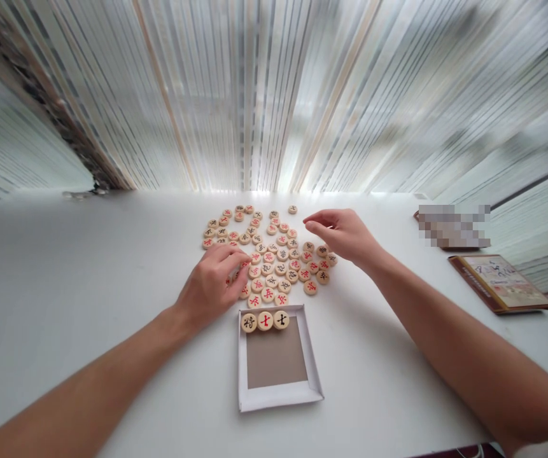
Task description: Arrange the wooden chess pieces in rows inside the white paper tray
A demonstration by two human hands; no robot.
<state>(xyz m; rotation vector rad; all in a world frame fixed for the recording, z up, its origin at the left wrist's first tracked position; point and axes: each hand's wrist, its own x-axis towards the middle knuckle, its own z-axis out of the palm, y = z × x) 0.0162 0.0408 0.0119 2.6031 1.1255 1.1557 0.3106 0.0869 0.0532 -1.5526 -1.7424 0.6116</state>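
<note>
Left hand [209, 286]: fingers curled down onto the near-left edge of a loose heap of round wooden xiangqi discs [274, 254] with red and black characters; any pinch is hidden. Right hand [345, 235]: fingers lightly together, raised just right of the heap. White card tray [277, 402], brown base, lies near, closer to the left hand; three discs [265, 320] line its far edge.

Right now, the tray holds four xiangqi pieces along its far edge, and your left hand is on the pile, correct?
No: the head view shows three pieces in the tray, not four. The rest stands: far edge, left hand on the pile.
</note>
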